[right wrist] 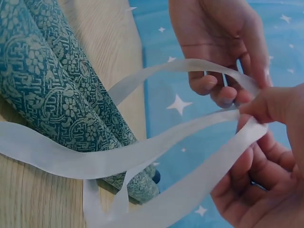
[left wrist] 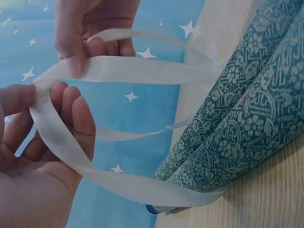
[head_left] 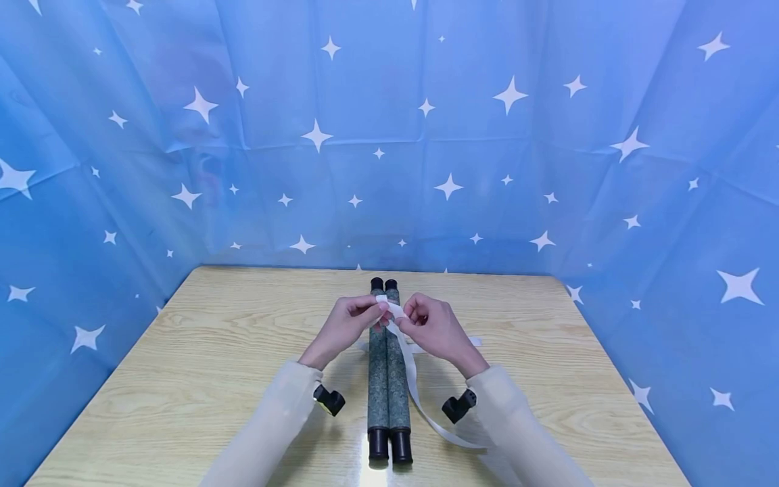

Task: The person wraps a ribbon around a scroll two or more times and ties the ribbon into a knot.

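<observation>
Two rolled cylinders of a scroll, the left roll and the right roll, lie side by side on the table, covered in green patterned brocade with black end knobs. A white ribbon passes beneath them and rises in loops above their far half. My left hand pinches the ribbon between thumb and fingers; the left wrist view shows a loop hanging from that pinch. Close beside it, my right hand pinches the ribbon too, with a strip trailing from its fingers in the right wrist view.
The wooden table extends on both sides of the rolls. One ribbon tail runs down to the near right of the rolls, and another piece sticks out farther right. A blue star-printed curtain surrounds the table's back and sides.
</observation>
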Available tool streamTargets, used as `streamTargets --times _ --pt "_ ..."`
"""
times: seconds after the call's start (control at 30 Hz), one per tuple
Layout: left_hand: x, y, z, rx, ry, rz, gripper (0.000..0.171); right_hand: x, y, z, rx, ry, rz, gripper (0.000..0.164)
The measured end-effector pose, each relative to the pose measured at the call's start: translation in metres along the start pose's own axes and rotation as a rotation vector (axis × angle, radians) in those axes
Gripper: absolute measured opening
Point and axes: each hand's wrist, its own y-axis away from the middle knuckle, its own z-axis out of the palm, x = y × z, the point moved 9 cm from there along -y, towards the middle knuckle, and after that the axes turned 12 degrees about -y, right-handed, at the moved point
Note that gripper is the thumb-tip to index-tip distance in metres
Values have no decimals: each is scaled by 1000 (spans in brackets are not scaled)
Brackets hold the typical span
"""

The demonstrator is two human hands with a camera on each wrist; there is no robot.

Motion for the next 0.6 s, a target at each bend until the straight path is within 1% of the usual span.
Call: streamTargets --times 0.07,0.2,0.27,0.33,0.4,0.47,0.6 --pt "-1 0 -1 17 13 -3 31 1 -1 1 -3 -12 21 9" --pt "-1 0 -2 46 29 4 32 3 -1 3 -37 -49 67 18" --pt "-1 0 -3 52 42 6 29 5 -1 3 -54 -76 95 18" --pt "-1 1 -4 47 78 7 27 6 1 2 -68 -110 120 18" --pt "-2 2 -4 35 140 -1 23 8 2 1 -77 -140 150 19" --pt "-3 2 -3 15 222 -12 17 9 4 -1 -84 -165 167 20" --pt "-1 4 0 -50 384 -18 15 9 6 0 -125 -221 161 31"
